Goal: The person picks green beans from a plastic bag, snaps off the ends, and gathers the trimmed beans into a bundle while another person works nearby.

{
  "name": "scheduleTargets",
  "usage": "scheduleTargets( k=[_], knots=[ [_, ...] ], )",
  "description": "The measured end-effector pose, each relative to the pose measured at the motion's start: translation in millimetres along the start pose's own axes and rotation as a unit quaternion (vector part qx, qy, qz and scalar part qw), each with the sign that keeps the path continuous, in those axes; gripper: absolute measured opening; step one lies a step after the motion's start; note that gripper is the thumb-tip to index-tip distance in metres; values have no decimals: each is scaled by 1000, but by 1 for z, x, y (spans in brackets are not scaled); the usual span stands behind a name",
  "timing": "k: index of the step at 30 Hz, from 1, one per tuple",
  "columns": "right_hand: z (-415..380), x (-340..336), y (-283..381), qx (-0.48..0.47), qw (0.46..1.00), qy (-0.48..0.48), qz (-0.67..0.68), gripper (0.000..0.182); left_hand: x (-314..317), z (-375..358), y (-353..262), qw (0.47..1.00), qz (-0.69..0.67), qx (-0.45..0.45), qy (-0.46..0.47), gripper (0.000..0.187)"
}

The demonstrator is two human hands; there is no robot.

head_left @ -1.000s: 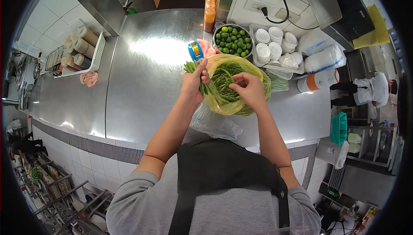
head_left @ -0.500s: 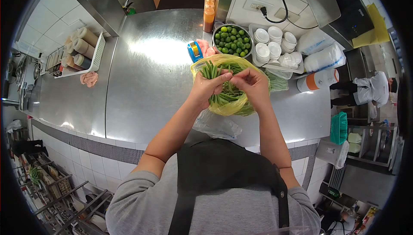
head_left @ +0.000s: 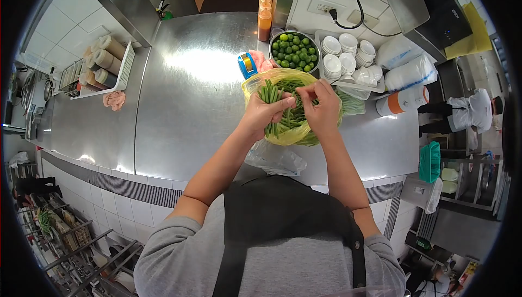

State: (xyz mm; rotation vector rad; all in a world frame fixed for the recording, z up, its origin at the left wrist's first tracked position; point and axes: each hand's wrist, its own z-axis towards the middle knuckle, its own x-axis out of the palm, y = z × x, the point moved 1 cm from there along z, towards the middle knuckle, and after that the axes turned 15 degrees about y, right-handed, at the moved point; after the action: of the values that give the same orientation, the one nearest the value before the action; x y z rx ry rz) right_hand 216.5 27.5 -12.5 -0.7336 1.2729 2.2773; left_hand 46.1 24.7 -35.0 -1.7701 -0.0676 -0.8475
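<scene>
My left hand [head_left: 264, 111] is closed around a bunch of green beans [head_left: 268, 91], their ends sticking up above the fist. Beside it, my right hand [head_left: 321, 105] has thumb and forefinger pinched together over the open yellow plastic bag [head_left: 296, 136]; whatever is between those fingertips is too small to make out. More green beans [head_left: 295, 116] fill the bag below both hands. A crumpled clear plastic bag [head_left: 276, 158] lies on the counter just in front of my body.
Behind the yellow bag stand a metal bowl of green limes [head_left: 294, 52], a bin of white cups [head_left: 333, 64], orange sauce bottles [head_left: 265, 22] and a blue tape dispenser [head_left: 247, 65]. A bottle basket [head_left: 124, 68] sits left on the steel counter [head_left: 185, 106]. Another person [head_left: 472, 111] stands far right.
My right hand has drawn slightly away to the right from my left thumb, its fingertips still pinched. My left hand keeps its hold on the green beans.
</scene>
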Motion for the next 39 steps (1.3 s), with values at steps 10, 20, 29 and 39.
scheduleTargets(
  k=[10, 20, 29, 39],
  knots=[
    [-23, 10, 2, 207, 877, 227, 370, 20, -36, 11, -11, 972, -232, 42, 14, 15],
    [-14, 0, 30, 41, 929, 59, 363, 8, -36, 13, -5, 968, -247, 34, -31, 19],
    [-20, 14, -8, 80, 979, 188, -30, 29, -41, 14, -2, 936, -329, 37, -115, 23],
    [-20, 16, -5, 196, 950, 220, 99, 27, -36, 5, -9, 969, -235, 36, -70, 19]
  ],
)
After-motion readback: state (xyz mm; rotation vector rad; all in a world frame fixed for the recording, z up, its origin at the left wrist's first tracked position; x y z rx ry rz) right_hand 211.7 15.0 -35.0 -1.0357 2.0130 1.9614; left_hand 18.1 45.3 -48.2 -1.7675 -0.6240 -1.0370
